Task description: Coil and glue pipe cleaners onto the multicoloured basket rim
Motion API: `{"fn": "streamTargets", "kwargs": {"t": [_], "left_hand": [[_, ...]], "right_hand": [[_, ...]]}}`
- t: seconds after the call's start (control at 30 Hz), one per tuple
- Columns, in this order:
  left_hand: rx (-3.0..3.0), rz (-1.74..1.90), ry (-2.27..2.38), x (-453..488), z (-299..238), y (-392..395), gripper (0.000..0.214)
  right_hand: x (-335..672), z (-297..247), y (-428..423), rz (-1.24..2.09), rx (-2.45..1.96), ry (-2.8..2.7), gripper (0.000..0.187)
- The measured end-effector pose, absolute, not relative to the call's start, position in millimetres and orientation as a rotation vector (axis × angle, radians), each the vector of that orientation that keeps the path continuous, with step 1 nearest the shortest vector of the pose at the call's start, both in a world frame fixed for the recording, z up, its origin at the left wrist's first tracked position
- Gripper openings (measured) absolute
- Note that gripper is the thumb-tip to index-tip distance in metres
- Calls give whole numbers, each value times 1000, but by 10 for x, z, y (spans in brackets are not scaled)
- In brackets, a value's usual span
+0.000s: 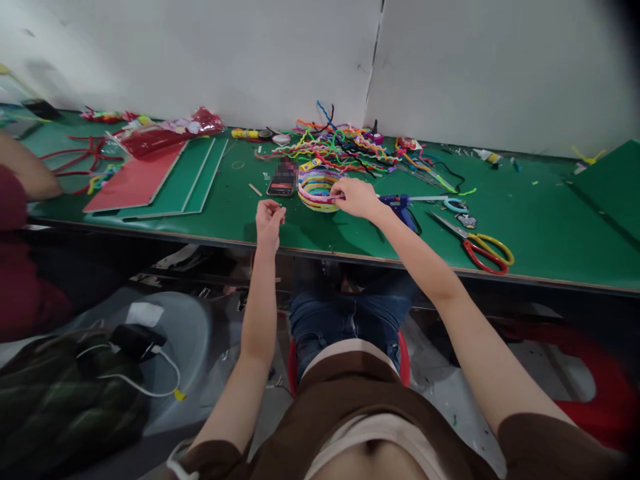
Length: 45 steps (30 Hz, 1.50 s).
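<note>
A small round basket [315, 202] of coloured pipe cleaners, in stripes of yellow, purple, pink and blue, stands on the green table [320, 241]. My right hand [357, 197] is closed on the right side of its rim, thumb and fingers pinched together. To the left of the basket, just above the table's front edge, my left hand [270, 223] has its fingertips pinched. Whatever they may hold is too small to make out. A phone [281, 187] lies between the hands, behind my left one. Just right of my right hand rests a blue glue gun [399, 205].
Loose pipe cleaners [345, 148] are heaped behind the basket. On the right lie red-and-yellow-handled scissors [483, 250] and light blue-handled pliers [456, 205]. Red and green boards [145, 180] are stacked on the left, near another person's arm [30, 167].
</note>
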<state>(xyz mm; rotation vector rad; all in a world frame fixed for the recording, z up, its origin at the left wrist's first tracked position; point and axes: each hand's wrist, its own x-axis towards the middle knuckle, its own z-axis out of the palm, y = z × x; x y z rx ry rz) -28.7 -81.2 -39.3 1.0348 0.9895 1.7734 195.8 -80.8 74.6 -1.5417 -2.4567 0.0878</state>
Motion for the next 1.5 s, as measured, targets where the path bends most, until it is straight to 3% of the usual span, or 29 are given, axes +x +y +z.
{"fn": "streamTargets", "kwargs": {"t": [0.33,1.5], "left_hand": [[855,1644,784,-333,-273,-942,24],[935,1615,752,-339,-292,-983,32]], "right_hand": [[1964,724,-788,85,-1538,-2444,25],[1967,718,-785,104,-1549,-2436,25]]}}
